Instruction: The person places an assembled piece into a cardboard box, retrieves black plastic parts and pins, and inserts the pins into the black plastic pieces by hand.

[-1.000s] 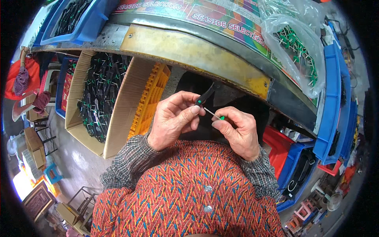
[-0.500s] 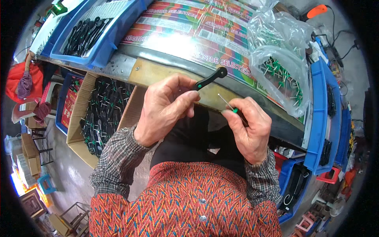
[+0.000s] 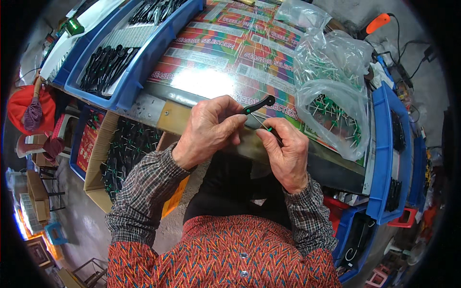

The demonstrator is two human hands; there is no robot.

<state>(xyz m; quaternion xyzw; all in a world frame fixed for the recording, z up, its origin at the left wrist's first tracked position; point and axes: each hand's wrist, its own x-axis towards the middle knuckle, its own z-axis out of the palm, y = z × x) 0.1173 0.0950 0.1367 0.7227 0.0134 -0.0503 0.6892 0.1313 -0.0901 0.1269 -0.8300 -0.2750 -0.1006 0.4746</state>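
Between the thumb and fingers of my left hand (image 3: pixel 207 126) is a curved black plastic piece (image 3: pixel 261 103) with a round end and a green spot near my fingertips. My right hand (image 3: pixel 286 146) pinches a thin metal pin with a green head (image 3: pixel 269 129). The pin's shaft points up and left, and its tip is at or very close to the black piece; contact cannot be told. Something dark shows under my right fingers, mostly hidden. Both hands are over the table's near edge.
A clear plastic bag (image 3: pixel 307 91) of green-headed pins lies on the right of the printed tabletop sheet (image 3: pixel 201 65). Blue trays (image 3: pixel 128 89) of black pieces stand at left, another blue tray (image 3: pixel 384 187) at right. A cardboard box (image 3: pixel 96 161) of black-and-green pieces sits below left.
My right hand has brought the pin left, up to the black piece in my left hand. The view has shifted, showing more of the tabletop's far side.
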